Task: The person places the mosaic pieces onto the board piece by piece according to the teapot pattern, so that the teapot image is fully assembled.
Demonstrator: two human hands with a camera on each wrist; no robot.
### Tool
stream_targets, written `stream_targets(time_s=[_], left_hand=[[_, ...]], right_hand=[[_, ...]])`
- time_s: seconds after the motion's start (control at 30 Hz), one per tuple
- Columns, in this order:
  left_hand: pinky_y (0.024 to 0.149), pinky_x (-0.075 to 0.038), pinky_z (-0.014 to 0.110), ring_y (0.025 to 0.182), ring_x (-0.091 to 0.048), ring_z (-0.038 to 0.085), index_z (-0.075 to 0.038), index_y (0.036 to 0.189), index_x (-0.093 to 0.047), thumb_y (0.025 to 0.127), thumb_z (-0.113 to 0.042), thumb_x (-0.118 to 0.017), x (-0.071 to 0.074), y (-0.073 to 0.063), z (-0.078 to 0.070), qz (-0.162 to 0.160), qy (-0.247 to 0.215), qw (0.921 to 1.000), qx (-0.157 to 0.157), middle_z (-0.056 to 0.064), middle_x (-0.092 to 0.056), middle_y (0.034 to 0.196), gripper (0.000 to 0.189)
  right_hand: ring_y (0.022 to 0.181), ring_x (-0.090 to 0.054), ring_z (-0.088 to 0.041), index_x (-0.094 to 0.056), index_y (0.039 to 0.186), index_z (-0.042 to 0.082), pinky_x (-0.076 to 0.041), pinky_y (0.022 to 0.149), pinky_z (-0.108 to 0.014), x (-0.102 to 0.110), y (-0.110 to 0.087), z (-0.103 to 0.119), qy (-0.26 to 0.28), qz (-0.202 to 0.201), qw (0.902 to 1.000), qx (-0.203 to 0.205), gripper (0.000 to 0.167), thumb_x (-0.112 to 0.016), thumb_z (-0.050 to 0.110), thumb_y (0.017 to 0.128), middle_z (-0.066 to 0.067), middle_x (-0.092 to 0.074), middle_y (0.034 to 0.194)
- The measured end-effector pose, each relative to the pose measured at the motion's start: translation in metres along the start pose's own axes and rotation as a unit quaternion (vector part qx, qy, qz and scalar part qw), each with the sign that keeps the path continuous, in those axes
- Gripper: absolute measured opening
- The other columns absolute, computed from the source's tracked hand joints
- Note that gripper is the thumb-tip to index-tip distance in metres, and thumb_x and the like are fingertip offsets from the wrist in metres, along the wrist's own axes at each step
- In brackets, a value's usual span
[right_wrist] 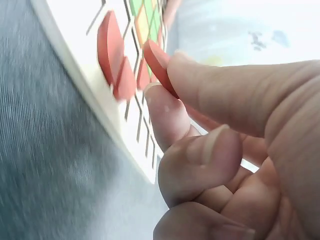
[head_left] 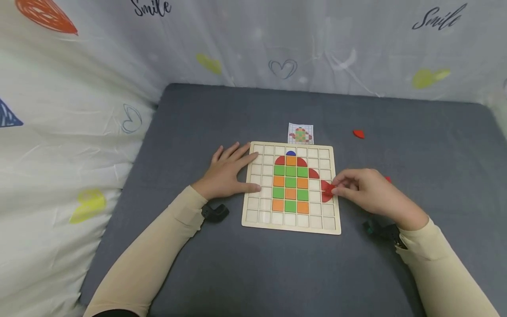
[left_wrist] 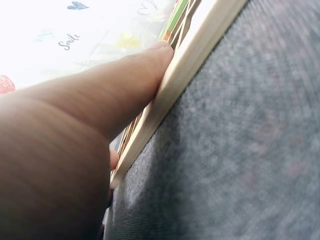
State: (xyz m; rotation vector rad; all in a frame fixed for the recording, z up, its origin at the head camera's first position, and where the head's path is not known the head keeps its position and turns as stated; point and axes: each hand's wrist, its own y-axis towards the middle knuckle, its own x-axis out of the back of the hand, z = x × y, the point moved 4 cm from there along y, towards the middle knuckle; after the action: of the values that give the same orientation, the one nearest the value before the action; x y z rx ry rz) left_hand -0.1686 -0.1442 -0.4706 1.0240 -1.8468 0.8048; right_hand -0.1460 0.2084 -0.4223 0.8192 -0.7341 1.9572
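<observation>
A wooden grid board (head_left: 290,219) lies in front of me, with green, orange, red and blue pieces set in its cells. My left hand (head_left: 226,174) rests on the board's left edge, fingers spread and thumb (left_wrist: 135,75) across the rim. At the right edge, my right hand (head_left: 366,191) pinches a red quarter-circle piece (right_wrist: 158,61) between thumb and index finger. Right beside it, two red pieces (right_wrist: 110,50) sit on the board. A red quarter-circle (head_left: 313,174) lies farther in, next to the green cells.
Touching the board's far edge is a small printed card (head_left: 300,133) with a coloured grid pattern. One loose red piece (head_left: 358,134) lies on the grey cloth at the back right. Another red piece (head_left: 388,179) is mostly hidden behind the right hand. A patterned white curtain (head_left: 253,44) hangs behind.
</observation>
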Motion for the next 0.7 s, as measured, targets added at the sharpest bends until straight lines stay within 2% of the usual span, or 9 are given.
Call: stream_targets(time_s=[0.33,0.47,0.7], left_hand=[[0.127,0.008,0.061,0.164,0.0,0.028,-0.029,0.168,-0.028,0.088,-0.074,-0.069,0.0,0.001,0.001,0.0,0.003,1.0,0.001,-0.001,-0.009,0.178,0.101],[0.127,0.008,0.061,0.164,0.0,0.028,-0.03,0.168,-0.028,0.087,-0.075,-0.069,-0.001,0.001,0.001,0.001,0.002,1.0,0.003,-0.001,-0.009,0.178,0.101],[0.127,0.008,0.061,0.164,0.0,0.027,-0.03,0.168,-0.028,0.087,-0.076,-0.068,-0.001,0.002,0.002,0.003,0.003,1.0,0.001,-0.002,-0.008,0.178,0.101]], right_hand=[[0.058,-0.053,-0.007,-0.079,0.096,0.022,-0.046,0.057,-0.024,-0.022,-0.001,0.022,0.009,0.033,0.9979,0.055,0.007,-0.082,0.017,0.094,0.01,-0.065,0.069],[0.058,-0.052,-0.006,-0.079,0.095,0.02,-0.045,0.056,-0.024,-0.029,-0.001,0.026,0.012,0.048,0.9967,0.064,0.006,-0.083,0.015,0.093,0.012,-0.068,0.073],[0.068,-0.059,-0.003,-0.08,0.095,0.015,-0.05,0.063,-0.023,-0.036,-0.001,0.03,0.016,0.051,0.9946,0.089,0.004,-0.082,0.012,0.093,0.013,-0.071,0.081]])
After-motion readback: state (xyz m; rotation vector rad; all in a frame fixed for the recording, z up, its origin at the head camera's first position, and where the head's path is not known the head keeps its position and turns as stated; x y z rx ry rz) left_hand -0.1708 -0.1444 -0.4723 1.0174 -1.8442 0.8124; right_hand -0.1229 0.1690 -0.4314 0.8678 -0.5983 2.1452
